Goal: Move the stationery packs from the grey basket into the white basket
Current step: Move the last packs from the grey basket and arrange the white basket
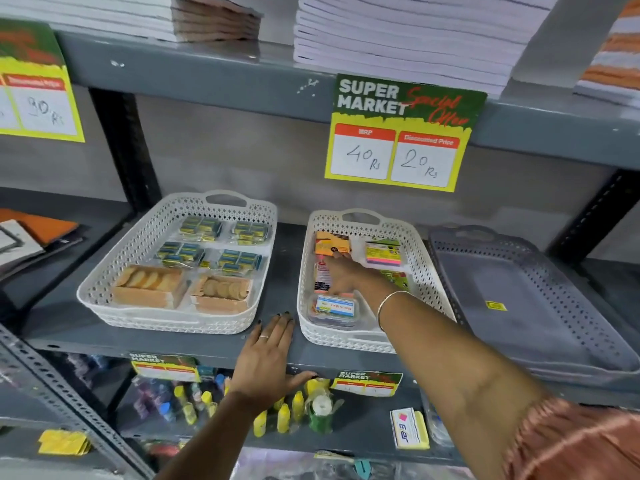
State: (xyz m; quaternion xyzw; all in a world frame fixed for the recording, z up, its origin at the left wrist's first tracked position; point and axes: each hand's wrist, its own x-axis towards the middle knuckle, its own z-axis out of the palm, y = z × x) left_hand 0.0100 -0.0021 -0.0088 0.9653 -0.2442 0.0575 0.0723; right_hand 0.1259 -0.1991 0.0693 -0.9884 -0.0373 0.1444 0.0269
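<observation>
View from the head camera over a grey metal shelf (pixel 287 237). The right hand (pixel 343 271) reached into the white basket (pixel 420 251) at centre, fingers loosely spread and lying on a pink-and-white pack (pixel 321 277); whether they gripped it could not be told. Within this basket, an orange pack (pixel 329 242) lay at 11 o'clock, a pack with neon-coloured strips (pixel 382 252) at 1 o'clock, and a clear lidded box (pixel 333 310) at 6 o'clock, just below the hand. A thin bangle (pixel 388 303) circled the right wrist. The grey basket (pixel 519 299) stood just beside the white basket at its 3 o'clock, showing only a small yellow label (pixel 496 305) on its floor. The left hand (pixel 268 358) rested flat on the shelf edge, fingers spread wide and holding nothing, at 7 o'clock from the white basket. A second white basket (pixel 117 271) of small boxed goods stood at 9 o'clock. A price sign (pixel 401 133) hung above.
</observation>
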